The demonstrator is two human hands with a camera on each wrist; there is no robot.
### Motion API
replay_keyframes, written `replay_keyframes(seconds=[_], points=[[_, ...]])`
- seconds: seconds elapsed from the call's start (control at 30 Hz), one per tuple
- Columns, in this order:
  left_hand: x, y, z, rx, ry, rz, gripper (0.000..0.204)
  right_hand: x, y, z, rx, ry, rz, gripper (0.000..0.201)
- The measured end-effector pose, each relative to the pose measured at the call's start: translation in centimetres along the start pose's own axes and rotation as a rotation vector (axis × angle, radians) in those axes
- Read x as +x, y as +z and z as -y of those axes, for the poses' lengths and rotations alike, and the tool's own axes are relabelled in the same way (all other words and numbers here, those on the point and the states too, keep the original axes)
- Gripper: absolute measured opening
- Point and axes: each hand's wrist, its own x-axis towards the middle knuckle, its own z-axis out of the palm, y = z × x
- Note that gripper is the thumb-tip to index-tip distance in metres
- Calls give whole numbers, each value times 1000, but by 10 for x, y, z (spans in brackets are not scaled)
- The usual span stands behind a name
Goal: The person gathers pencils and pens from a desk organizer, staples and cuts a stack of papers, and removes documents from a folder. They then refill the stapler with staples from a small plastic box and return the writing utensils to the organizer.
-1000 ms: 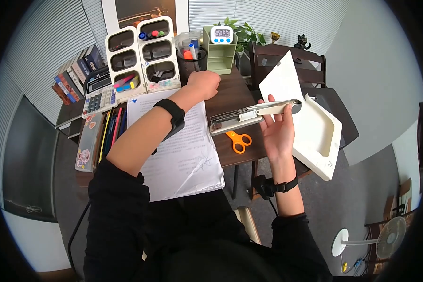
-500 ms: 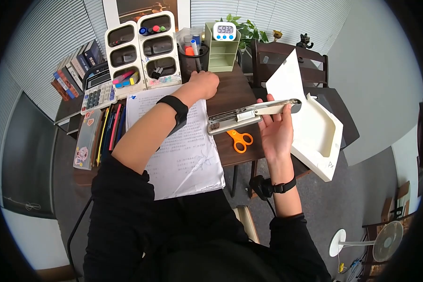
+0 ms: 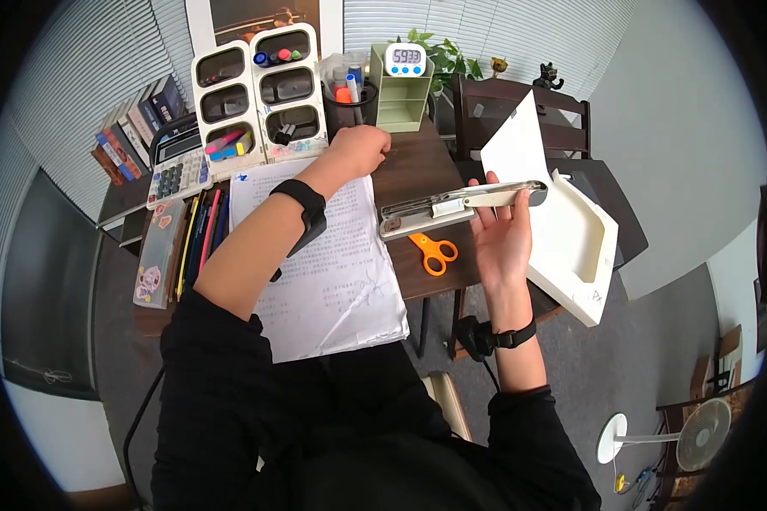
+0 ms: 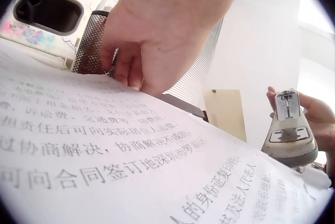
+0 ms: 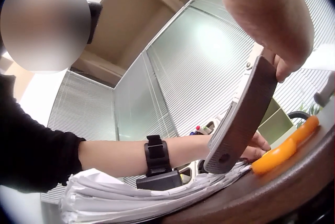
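Note:
In the head view my right hand [image 3: 504, 238] holds a light grey stapler [image 3: 443, 211] above the desk, thumb on its back end and fingers behind it. Its long metal rail shows, and the front end points left. The right wrist view catches the stapler's dark underside [image 5: 243, 114]. My left hand [image 3: 358, 155] is low at the far edge of a printed paper stack [image 3: 328, 272], beside the black mesh pen cup [image 3: 354, 109]. Its fingers bend down in the left wrist view, tips partly hidden behind the paper; I cannot tell whether they hold anything. Orange scissors [image 3: 435, 255] lie below the stapler.
A white open box [image 3: 601, 247] stands at the right. Along the back are a white compartment organizer [image 3: 260, 102] and a green holder [image 3: 403, 106] with a timer [image 3: 406, 60]. Colored pencils [image 3: 198, 238], a pencil case [image 3: 159, 255] and a calculator [image 3: 179, 177] are left of the papers.
My left hand has shifted slightly left beside the pen cup, with the wrist turned a little. The right hand keeps the stapler in nearly the same place.

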Motion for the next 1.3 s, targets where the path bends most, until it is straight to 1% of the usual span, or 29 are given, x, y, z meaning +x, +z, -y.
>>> replay_keyframes(seconds=[0.07,0.1,0.17,0.37,0.57,0.7,0.8,0.87,0.9,0.97,1.0,1.07,1.17,1.3], points=[[-1,2,-3,35,72,-71,20,1,-1,-1,2,12,-1,45],[1,1,-5,34,74,-69,20,2,-2,-1,1,12,-4,45],[4,0,-7,53,64,8,18,2,-3,-2,3,19,2,45],[8,-1,-8,6,33,0,10,4,-3,-2,1,12,-3,45],[14,3,-5,-68,-6,57,10,5,-2,-4,3,20,-3,45],[16,11,3,-75,50,-11,6,4,-1,-3,-2,14,-7,45],[18,10,3,-100,51,3,6,4,-3,-4,-3,14,-4,44],[20,7,1,-121,-6,103,10,5,-3,-4,10,16,-4,44],[20,6,1,-122,-6,102,10,4,-3,-4,9,16,-4,44],[20,7,1,-131,-6,125,16,4,-3,-4,9,19,-4,44],[20,8,2,-131,-6,124,16,4,-3,-4,9,19,-3,44],[20,9,4,-105,57,72,13,4,-4,-4,13,26,-8,44],[19,8,4,-108,77,46,12,5,-5,-6,10,27,-11,44],[11,5,-1,-92,33,61,10,5,-4,-6,15,24,-7,44]])
